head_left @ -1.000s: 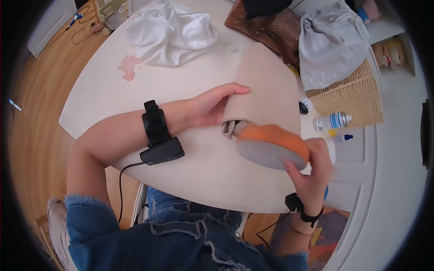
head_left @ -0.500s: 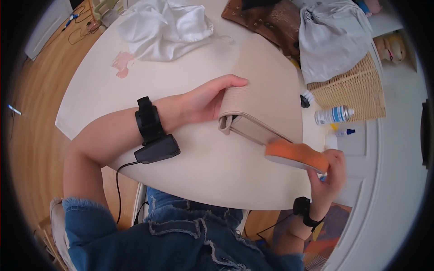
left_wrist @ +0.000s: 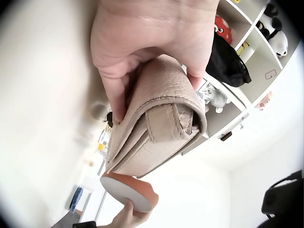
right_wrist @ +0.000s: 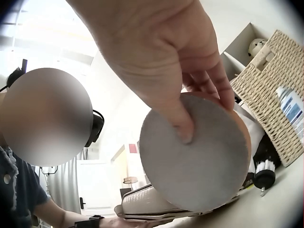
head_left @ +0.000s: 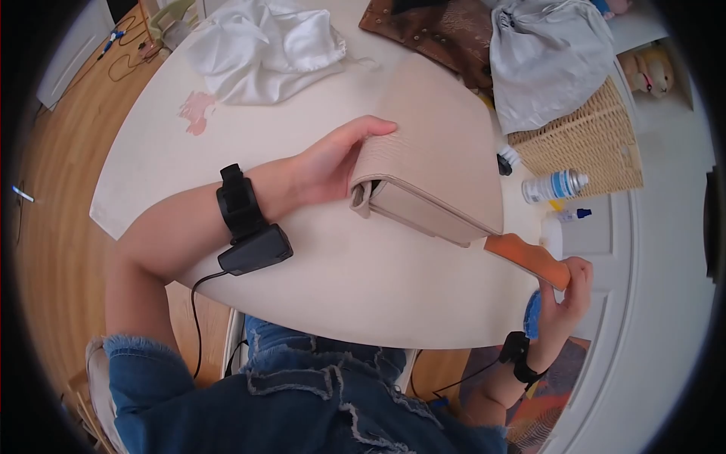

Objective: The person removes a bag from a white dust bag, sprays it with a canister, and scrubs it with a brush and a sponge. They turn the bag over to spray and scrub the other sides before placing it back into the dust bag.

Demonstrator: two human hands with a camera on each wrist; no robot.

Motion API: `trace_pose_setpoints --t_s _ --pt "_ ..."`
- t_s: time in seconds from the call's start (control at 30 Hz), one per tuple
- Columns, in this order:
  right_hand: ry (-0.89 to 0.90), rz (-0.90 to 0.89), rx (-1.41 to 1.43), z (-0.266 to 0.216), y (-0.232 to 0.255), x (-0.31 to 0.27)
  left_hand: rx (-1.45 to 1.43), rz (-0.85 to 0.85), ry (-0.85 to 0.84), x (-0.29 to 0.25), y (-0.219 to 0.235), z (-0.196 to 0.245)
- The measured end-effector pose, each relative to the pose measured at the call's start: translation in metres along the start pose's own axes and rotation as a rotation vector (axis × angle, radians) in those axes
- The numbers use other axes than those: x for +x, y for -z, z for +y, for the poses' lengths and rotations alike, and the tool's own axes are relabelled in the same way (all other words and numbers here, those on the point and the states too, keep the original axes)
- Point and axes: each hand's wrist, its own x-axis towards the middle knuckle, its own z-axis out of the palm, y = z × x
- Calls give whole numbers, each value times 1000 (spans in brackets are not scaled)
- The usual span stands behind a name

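A beige leather bag (head_left: 431, 151) with a folded flap is held on the white table by the left hand (head_left: 333, 160), whose thumb lies on top. In the left wrist view the left hand (left_wrist: 154, 38) grips the bag (left_wrist: 161, 114) from both sides at its folded edge. The right hand (head_left: 569, 301) pinches an orange pad with a grey face (head_left: 527, 259) by its far end, beside the bag's lower right corner. In the right wrist view the thumb of the right hand (right_wrist: 161, 61) presses the pad's round grey face (right_wrist: 194, 152).
White satin cloth (head_left: 265, 53) lies at the table's back left. At the back right are a brown leather item (head_left: 439, 38), a grey drawstring bag (head_left: 552, 64), a wicker basket (head_left: 582, 151), a spray can (head_left: 554, 186) and a small black brush (right_wrist: 264, 175).
The right hand has moved the orange pad right along the bag and off towards its corner, uncovering the bag's side. The left hand and bag have shifted slightly left in view.
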Motion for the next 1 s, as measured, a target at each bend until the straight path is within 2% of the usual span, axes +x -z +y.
trace_pose_setpoints --t_s 0.07,0.27,0.4,0.6,0.73,0.8,0.83,0.9,0.93,1.0 --pt "-33 -37 196 5 4 -3 6 -12 -4 -1 0 1" --pt "53 -66 410 -16 -15 2 45 1 -9 -1 3 1" --pt "87 -73 281 -24 -15 12 55 33 1 0 5 0" --pt "83 35 87 5 -12 13 51 67 -15 -1 3 -1" --pt "116 130 154 12 -14 13 86 133 20 -8 -2 5" --pt "64 -9 366 15 -13 15 73 222 -18 -7 3 6" --pt "50 18 368 16 -13 18 103 215 -10 -7 7 8" --pt "94 -100 547 14 -14 24 68 72 -11 -6 15 11" --pt "89 -76 556 11 -12 27 93 72 -8 -5 14 12" --pt "151 -184 567 -1 -8 36 113 41 -18 -5 13 14"
